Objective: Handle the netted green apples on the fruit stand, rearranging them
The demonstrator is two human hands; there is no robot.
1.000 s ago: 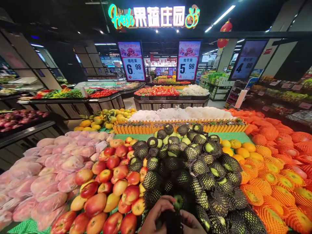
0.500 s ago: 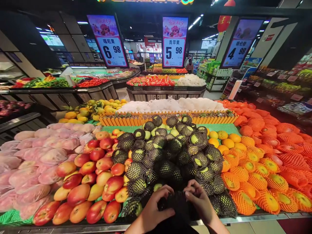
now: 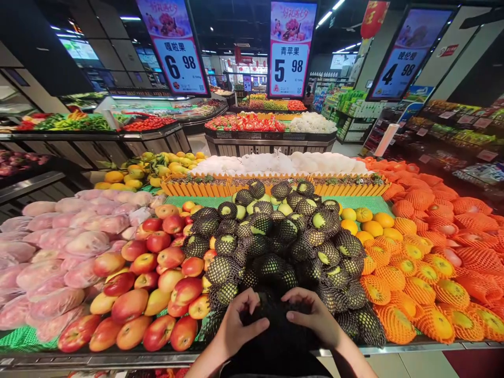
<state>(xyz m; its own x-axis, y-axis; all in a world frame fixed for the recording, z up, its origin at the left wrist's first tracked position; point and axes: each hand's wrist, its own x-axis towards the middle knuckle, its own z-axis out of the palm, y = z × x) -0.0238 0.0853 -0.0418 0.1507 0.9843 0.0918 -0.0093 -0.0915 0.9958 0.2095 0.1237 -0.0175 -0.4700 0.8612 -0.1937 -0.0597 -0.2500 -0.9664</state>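
Both hands are low in the middle of the head view, over the near edge of a heap of green apples in black mesh sleeves (image 3: 222, 269). My left hand (image 3: 242, 321) has curled fingers, its thumb stretched toward the middle. Facing it, my right hand (image 3: 313, 317) has bent fingers, with thumb and forefinger closing on the dark area between the hands. What they hold there is black and lost in deep shadow, so I cannot make it out. Sleeved apples lie just beyond the fingertips and right of my right hand.
Red-yellow apples (image 3: 128, 306) and pink bagged fruit (image 3: 84, 247) lie to the left. Oranges in orange nets (image 3: 419, 291) and fruit in red nets (image 3: 444, 202) fill the right. A small orange fence (image 3: 271, 185) crosses behind. A metal edge (image 3: 98, 362) borders the stand. Price screens (image 3: 291, 55) hang above.
My hands have drawn a little apart, the left shifting left and the right slightly right and up. The view has tilted down a little, so the price screens sit higher.
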